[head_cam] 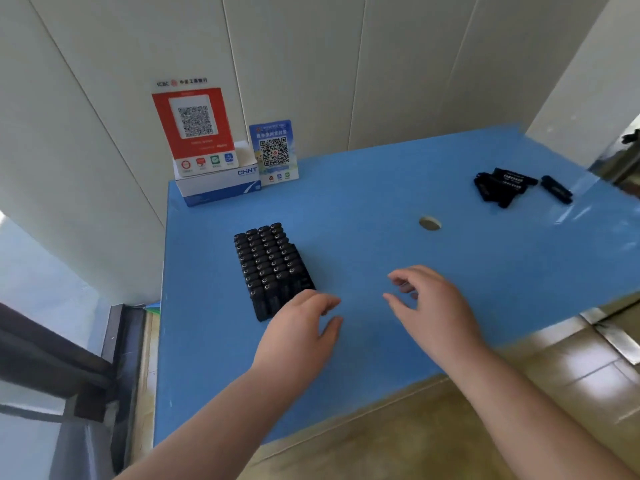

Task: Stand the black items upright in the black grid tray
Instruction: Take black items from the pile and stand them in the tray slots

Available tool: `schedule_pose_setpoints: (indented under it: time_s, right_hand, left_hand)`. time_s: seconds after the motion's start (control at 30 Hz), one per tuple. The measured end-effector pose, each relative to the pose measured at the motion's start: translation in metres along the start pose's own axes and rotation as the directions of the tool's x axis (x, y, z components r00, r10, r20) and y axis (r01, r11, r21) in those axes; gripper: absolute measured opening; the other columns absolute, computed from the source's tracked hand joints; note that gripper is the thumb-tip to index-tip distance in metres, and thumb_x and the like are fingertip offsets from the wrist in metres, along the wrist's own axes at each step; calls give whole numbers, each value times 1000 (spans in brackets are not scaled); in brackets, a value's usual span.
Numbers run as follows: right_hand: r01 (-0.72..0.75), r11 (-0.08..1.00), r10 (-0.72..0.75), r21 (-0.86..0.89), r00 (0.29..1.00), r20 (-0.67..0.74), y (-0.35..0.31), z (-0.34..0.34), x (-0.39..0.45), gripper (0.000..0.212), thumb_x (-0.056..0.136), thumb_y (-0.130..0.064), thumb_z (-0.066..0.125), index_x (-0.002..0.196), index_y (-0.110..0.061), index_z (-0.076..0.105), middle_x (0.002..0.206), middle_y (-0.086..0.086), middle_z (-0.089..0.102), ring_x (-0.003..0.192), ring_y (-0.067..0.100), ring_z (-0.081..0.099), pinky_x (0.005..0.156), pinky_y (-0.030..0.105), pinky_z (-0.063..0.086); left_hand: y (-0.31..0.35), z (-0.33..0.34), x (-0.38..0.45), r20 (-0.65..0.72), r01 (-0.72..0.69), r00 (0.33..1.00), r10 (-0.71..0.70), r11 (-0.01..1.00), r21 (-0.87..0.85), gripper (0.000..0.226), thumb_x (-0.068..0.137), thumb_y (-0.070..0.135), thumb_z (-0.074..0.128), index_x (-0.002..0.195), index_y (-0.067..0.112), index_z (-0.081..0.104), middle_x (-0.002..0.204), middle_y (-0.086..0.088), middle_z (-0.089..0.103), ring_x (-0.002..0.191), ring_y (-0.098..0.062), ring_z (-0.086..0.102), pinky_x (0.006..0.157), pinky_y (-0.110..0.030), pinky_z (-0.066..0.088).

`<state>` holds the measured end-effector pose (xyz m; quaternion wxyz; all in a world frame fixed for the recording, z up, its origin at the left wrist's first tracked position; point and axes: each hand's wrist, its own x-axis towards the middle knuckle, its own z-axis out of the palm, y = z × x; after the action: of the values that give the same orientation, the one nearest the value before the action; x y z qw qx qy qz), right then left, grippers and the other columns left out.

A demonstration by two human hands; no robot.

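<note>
Left hand [300, 325] relaxed, empty, touching near corner of grid tray [273, 271]. Right hand [431, 303] loosely curled, empty. Loose black items [504, 187] lay far beyond right hand.

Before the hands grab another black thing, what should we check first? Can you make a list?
1. Left hand free: ok, holds nothing, beside the grid tray.
2. Right hand free: ok, fingers loosely curled, holds nothing.
3. Loose black items left: ok, a pile lies flat at the far right.
4. Free slot in the tray: cannot tell, it looks packed.
5. Items in the tray upright: ok.
6. Path across the blue table: ok, only a round hole.
</note>
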<state>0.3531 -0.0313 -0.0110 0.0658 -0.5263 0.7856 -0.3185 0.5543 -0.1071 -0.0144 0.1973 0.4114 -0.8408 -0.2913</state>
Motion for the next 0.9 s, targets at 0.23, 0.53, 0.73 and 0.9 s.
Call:
schedule_pose_setpoints:
  time_s: [0.23, 0.53, 0.73, 0.9]
  right_hand:
    - [-137, 970, 119, -199, 988, -99, 53, -76, -22, 36, 87, -31, 74, 120, -18, 67, 114, -6, 65, 109, 16, 62, 95, 35, 51]
    - [-272, 906, 235, -325, 960, -151, 136, -162, -52, 42, 87, -35, 72, 126, -20, 64, 121, -5, 63, 116, 21, 58, 97, 34, 48]
    - [-277, 897, 256, -344, 961, -104, 199, -221, -53, 48, 91, -42, 67, 134, -25, 58, 130, -10, 58, 122, 14, 54, 99, 30, 47]
    - [-262, 892, 245, -369, 965, -93, 238, -258, -42, 51, 94, -42, 63, 140, -26, 51, 134, -9, 55, 125, 14, 51, 99, 29, 45]
  left_hand:
    - [67, 30, 43, 116, -204, 977, 179, 941, 271, 47, 98, 42, 48, 142, 26, 45, 138, 8, 46, 130, -15, 42, 108, -27, 33]
    - [166, 99, 66, 189, -326, 942, 276, 884, 335, 53, 98, 46, 45, 145, 25, 39, 142, 7, 41, 134, -16, 36, 110, -26, 30]
    - [227, 148, 78, 183, -297, 952, 245, 880, 369, 56, 96, 49, 46, 146, 25, 37, 145, 8, 40, 135, -17, 36, 109, -28, 32]
    - [269, 182, 92, 152, -270, 961, 230, 894, 357, 56, 96, 48, 48, 145, 25, 38, 146, 8, 40, 136, -17, 34, 109, -28, 32]
